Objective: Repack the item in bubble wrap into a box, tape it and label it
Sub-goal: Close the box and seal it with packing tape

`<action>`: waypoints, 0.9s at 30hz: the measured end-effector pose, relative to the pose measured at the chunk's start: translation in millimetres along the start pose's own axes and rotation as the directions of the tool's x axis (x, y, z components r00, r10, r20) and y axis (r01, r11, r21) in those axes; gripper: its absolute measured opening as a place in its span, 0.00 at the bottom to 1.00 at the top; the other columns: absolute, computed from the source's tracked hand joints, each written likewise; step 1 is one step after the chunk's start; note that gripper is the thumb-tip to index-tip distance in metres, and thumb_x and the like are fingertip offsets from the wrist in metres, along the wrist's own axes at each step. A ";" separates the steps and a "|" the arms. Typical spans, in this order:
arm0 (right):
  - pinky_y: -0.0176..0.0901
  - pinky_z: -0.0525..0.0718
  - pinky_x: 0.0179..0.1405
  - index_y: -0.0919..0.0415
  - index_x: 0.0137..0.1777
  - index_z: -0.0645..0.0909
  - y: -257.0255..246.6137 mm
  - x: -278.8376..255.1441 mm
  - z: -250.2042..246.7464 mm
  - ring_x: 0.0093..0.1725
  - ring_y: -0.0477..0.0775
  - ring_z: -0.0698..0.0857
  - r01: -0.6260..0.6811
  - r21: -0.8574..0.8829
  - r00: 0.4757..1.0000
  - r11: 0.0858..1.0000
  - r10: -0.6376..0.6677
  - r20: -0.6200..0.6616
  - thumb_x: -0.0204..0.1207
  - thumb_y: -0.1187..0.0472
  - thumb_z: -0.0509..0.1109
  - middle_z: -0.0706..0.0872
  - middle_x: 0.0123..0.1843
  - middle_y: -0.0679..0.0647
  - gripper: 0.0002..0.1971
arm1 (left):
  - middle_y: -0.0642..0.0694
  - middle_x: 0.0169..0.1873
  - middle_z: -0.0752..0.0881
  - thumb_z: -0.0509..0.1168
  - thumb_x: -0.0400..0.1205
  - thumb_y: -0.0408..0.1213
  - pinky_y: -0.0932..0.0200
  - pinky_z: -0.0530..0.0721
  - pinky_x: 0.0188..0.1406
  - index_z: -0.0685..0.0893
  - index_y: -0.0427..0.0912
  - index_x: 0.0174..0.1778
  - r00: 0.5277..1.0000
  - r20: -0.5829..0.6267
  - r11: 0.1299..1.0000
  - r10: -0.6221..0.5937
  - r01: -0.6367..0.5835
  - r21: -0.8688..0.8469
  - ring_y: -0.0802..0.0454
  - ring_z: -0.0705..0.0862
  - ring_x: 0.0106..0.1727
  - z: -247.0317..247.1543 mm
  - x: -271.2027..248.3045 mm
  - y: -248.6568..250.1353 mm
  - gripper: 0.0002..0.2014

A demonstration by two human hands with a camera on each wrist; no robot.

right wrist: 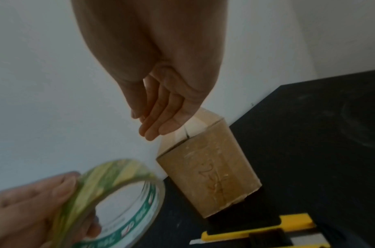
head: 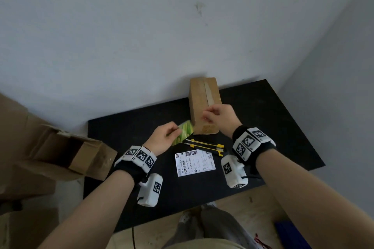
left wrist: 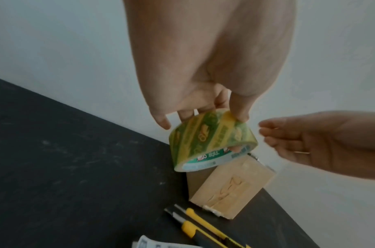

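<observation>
both forearms wear black bands with white marker blocks, and they reach over a black tabletop (head: 263,127) pushed into the corner of a room with pale grey walls. on this tabletop, near the wall at 12 o'clock, a closed cardboard box (head: 203,105) lies with clear tape along its top seam. the right hand (head: 219,116) is over the near end of the box, fingers loosely straight and together, holding nothing; whether it touches the box i cannot tell. the left hand (head: 165,137), at 10 o'clock from the label, pinches a green and yellow tape roll (left wrist: 212,139) just beside the box. two yellow utility knives (head: 206,145) lie in front of the box, and a white shipping label (head: 194,162) lies nearer. an open empty carton (head: 81,151) stands off the tabletop at 9 o'clock.
</observation>
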State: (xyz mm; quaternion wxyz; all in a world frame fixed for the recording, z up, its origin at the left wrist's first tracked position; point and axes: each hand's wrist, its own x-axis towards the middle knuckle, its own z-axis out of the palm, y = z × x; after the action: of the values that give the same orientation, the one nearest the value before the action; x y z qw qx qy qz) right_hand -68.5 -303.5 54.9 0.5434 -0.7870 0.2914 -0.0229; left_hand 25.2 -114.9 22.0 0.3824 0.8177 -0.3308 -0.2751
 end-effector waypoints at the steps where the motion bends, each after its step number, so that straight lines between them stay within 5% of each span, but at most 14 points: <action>1: 0.50 0.84 0.60 0.61 0.57 0.83 0.0 1.2 4.9 0.53 0.50 0.86 -0.006 0.001 1.000 1.000 0.006 0.013 0.77 0.62 0.69 0.87 0.51 0.52 0.10 | 0.55 0.31 0.80 0.62 0.83 0.35 0.73 0.73 0.33 0.80 0.40 0.41 1.000 -0.012 0.999 0.018 -0.019 -0.031 0.65 0.77 0.31 -0.7 1.9 3.0 0.06; 7: 0.53 0.83 0.63 0.62 0.60 0.82 -3.2 6.3 15.3 0.58 0.53 0.84 -0.014 0.016 1.000 1.000 0.013 0.022 0.77 0.62 0.69 0.86 0.57 0.56 0.13 | 0.53 0.33 0.81 0.62 0.83 0.34 0.75 0.75 0.37 0.80 0.39 0.41 0.995 -0.060 0.989 0.083 -0.089 -0.120 0.69 0.79 0.33 -3.2 6.5 12.4 0.06; 12: 0.38 0.86 0.49 0.66 0.62 0.80 -7.8 8.0 13.9 0.57 0.54 0.85 -0.032 0.098 0.999 0.995 0.030 0.015 0.76 0.67 0.70 0.85 0.58 0.60 0.14 | 0.55 0.34 0.81 0.62 0.83 0.33 0.75 0.75 0.38 0.79 0.40 0.41 0.987 -0.082 0.978 0.135 -0.146 -0.152 0.68 0.80 0.34 -5.5 4.7 14.4 0.05; 17: 0.45 0.83 0.62 0.64 0.62 0.83 -12.2 7.2 13.5 0.57 0.49 0.84 0.036 0.124 0.999 0.992 -0.039 0.024 0.78 0.67 0.68 0.86 0.58 0.57 0.13 | 0.54 0.35 0.82 0.62 0.83 0.33 0.73 0.76 0.41 0.80 0.36 0.43 0.983 -0.047 0.973 0.176 -0.181 -0.145 0.65 0.80 0.37 -10.8 5.5 12.6 0.05; 27: 0.45 0.86 0.56 0.63 0.51 0.85 -13.0 3.3 7.9 0.53 0.53 0.87 0.083 0.163 0.997 0.983 -0.082 -0.011 0.74 0.67 0.72 0.87 0.49 0.55 0.07 | 0.56 0.36 0.83 0.63 0.83 0.34 0.75 0.76 0.40 0.81 0.41 0.43 0.979 -0.088 0.972 0.186 -0.196 -0.131 0.68 0.81 0.38 -9.2 5.0 18.3 0.04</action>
State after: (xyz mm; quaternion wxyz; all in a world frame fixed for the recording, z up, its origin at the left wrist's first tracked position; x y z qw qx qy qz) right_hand -57.4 -295.3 62.0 0.6039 -0.7512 0.2569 -0.0709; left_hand 28.7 -123.4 40.9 0.4755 0.7631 -0.3734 -0.2286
